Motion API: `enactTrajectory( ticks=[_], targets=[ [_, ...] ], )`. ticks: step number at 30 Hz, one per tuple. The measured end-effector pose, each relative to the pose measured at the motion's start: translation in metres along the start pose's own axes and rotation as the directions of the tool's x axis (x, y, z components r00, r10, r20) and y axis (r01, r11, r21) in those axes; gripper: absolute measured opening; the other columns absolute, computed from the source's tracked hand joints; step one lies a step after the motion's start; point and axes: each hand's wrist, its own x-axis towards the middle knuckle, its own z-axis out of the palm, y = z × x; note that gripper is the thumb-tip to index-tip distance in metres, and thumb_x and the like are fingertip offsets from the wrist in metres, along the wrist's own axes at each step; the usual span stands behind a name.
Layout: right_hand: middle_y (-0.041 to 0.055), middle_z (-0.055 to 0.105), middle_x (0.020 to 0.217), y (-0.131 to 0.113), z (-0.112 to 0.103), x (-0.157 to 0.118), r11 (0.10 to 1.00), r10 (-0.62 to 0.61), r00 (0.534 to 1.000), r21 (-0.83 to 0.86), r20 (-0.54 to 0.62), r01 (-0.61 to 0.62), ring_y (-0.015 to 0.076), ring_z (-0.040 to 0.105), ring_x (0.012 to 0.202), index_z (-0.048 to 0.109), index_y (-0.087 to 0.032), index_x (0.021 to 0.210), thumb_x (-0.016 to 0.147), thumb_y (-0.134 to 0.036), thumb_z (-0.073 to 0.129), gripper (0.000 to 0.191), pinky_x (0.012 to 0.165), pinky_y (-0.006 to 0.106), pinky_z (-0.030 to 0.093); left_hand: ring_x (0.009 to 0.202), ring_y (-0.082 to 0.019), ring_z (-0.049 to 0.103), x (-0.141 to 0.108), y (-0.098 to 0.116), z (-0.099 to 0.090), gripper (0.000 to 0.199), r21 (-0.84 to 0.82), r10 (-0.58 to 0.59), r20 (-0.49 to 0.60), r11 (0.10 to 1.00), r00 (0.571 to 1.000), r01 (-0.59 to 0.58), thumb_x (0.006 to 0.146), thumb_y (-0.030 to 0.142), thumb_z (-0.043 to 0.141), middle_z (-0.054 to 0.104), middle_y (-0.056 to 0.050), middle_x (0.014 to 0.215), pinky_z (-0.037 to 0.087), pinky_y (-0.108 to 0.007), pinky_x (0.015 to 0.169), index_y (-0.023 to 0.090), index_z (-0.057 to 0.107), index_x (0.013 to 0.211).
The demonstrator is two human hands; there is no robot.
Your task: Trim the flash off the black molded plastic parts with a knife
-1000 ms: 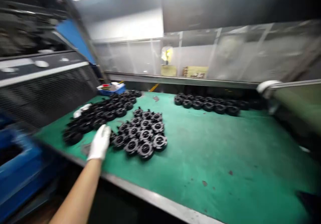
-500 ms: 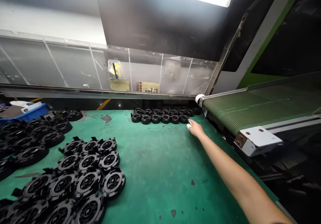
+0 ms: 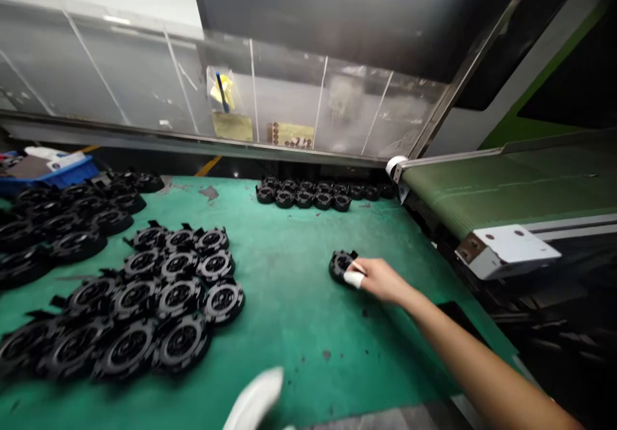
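Observation:
My right hand (image 3: 383,280), with a white cover on a fingertip, grips a round black part (image 3: 340,267) by its right side, over the middle right of the green table (image 3: 289,250). At the bottom edge my left hand (image 3: 255,401) shows only as blurred white-covered fingertips, so its hold cannot be made out. Behind, a double row of the same black parts (image 3: 304,198) lies along the table's back edge. More black parts (image 3: 183,340) stand in rows on the left.
A blue bin (image 3: 77,171) sits at the far left. The green conveyor belt (image 3: 520,182) with a white end bracket (image 3: 515,250) borders the right side. A clear panel with pockets (image 3: 289,96) hangs behind the table.
My right hand has come back from the rear row with one black part, leaving the front row shorter at its right end. White-covered fingertips of my left hand have appeared below. The view has tilted downward.

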Motion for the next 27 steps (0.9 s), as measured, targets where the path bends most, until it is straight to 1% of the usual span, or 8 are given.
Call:
enactTrajectory(
  ticks=[2,4,6,8,12,17,21,27],
  targets=[
    [-0.0005,0.072,0.092,-0.015,0.041,-0.055,0.991,-0.071,0.993,0.116,0.095,0.060,0.0182,0.067,0.086,0.070,-0.021,0.105,0.096,-0.041,0.057,0.026,0.075,0.026,0.052,0.131,-0.036,0.055,-0.011,0.008,0.010,0.097,0.051,0.012,0.158,0.998,0.987,-0.021,0.066,0.031,0.079,0.053,-0.002,0.147,0.057,-0.055,0.101,0.042,0.033,0.151],
    [0.0022,0.072,0.099,-0.022,0.066,-0.102,0.945,-0.108,0.990,0.318,0.094,0.073,0.0195,0.067,0.088,0.065,-0.022,0.121,0.096,-0.044,0.054,0.035,0.075,0.027,0.052,0.139,-0.038,0.045,-0.010,0.013,0.024,0.104,0.086,0.066,0.271,0.992,0.960,-0.092,0.070,0.037,0.079,0.043,-0.012,0.153,0.045,-0.059,0.112,0.029,0.022,0.156],
    [0.0068,0.072,0.108,-0.016,0.077,-0.134,0.904,-0.056,0.997,0.426,0.047,0.031,0.0222,0.067,0.095,0.060,-0.022,0.130,0.097,-0.045,0.051,0.041,0.083,0.031,0.054,0.137,-0.036,0.048,-0.005,0.014,0.035,0.103,0.086,0.094,0.322,0.988,0.942,-0.128,0.071,0.042,0.080,0.048,-0.017,0.148,0.044,-0.056,0.113,0.022,0.023,0.155],
    [0.0108,0.069,0.121,0.000,0.080,-0.152,0.919,-0.016,1.000,0.394,-0.008,0.018,0.0251,0.065,0.109,0.056,-0.022,0.137,0.100,-0.041,0.045,0.043,0.096,0.038,0.051,0.132,-0.033,0.053,-0.002,0.014,0.040,0.100,0.079,0.090,0.325,0.989,0.941,-0.122,0.073,0.038,0.078,0.053,-0.017,0.140,0.045,-0.052,0.113,0.019,0.022,0.154],
    [0.0088,0.058,0.143,0.028,0.081,-0.163,0.965,-0.195,0.980,0.174,-0.028,0.196,0.0239,0.053,0.131,0.049,-0.027,0.146,0.100,-0.026,0.039,0.046,0.111,0.043,0.041,0.132,-0.030,0.052,-0.009,0.016,0.036,0.106,0.036,0.079,0.370,0.994,0.926,-0.100,0.073,0.037,0.080,0.053,-0.015,0.139,0.044,-0.049,0.114,0.018,0.015,0.155],
    [0.0093,0.061,0.138,0.023,0.082,-0.160,0.968,-0.245,0.969,-0.070,-0.037,0.242,0.0235,0.061,0.123,0.045,-0.026,0.147,0.099,-0.020,0.038,0.048,0.100,0.038,0.051,0.140,-0.032,0.044,-0.020,0.014,0.027,0.124,0.020,0.030,0.398,0.999,0.917,-0.041,0.066,0.054,0.085,0.044,-0.017,0.149,0.039,-0.050,0.118,0.018,0.008,0.156],
    [0.0089,0.066,0.130,0.013,0.081,-0.156,0.956,-0.290,0.954,-0.061,-0.074,0.286,0.0224,0.066,0.112,0.046,-0.026,0.144,0.100,-0.026,0.045,0.043,0.092,0.032,0.054,0.136,-0.033,0.048,-0.022,0.013,0.028,0.104,0.054,0.031,0.342,0.997,0.939,-0.053,0.071,0.054,0.081,0.051,-0.016,0.144,0.040,-0.052,0.116,0.019,0.024,0.151],
    [0.0068,0.069,0.124,0.025,0.084,-0.146,0.938,-0.321,0.947,-0.129,0.027,0.322,0.0226,0.067,0.109,0.050,-0.030,0.145,0.102,-0.028,0.041,0.044,0.091,0.033,0.055,0.130,-0.033,0.054,-0.019,0.013,0.030,0.086,0.025,0.102,0.329,0.993,0.939,-0.116,0.073,0.052,0.080,0.055,-0.015,0.137,0.044,-0.051,0.113,0.019,0.037,0.141]
  ],
)
